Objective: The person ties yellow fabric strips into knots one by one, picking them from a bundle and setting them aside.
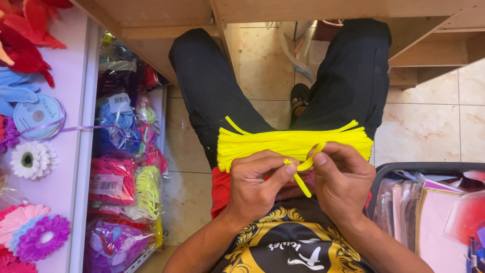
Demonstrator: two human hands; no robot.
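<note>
From the head camera, looking down into your lap, you are partway through bending a single yellow pipe cleaner point(304, 169) into a loop: your left hand point(256, 184) is closed in a pinch, thumb and forefinger clamped on the stem near its crossing point, and your right hand point(341, 184) is likewise pinched shut on the curved upper part of the loop, just beside the left fingertips. The short free tail points down toward your shirt. As a judgement, this looks like the forming step, and the next move calls for a firm twist at the crossing while both pinches hold, since the wire core will spring open if either grip slackens. Just behind your hands, a thick bundle of yellow pipe cleaners point(293, 141) lies across your thighs, straight and fuzzy, with a few strands sticking out at the ends. To your left, a rack holds clear plastic bags of coloured craft pieces point(121, 172), glossy and crinkled, and a pale table point(65, 167) carries fabric flowers point(33, 160) with flat layered petals. To your right, a dark bin point(424, 167) holds glossy sheets in sleeves.
</note>
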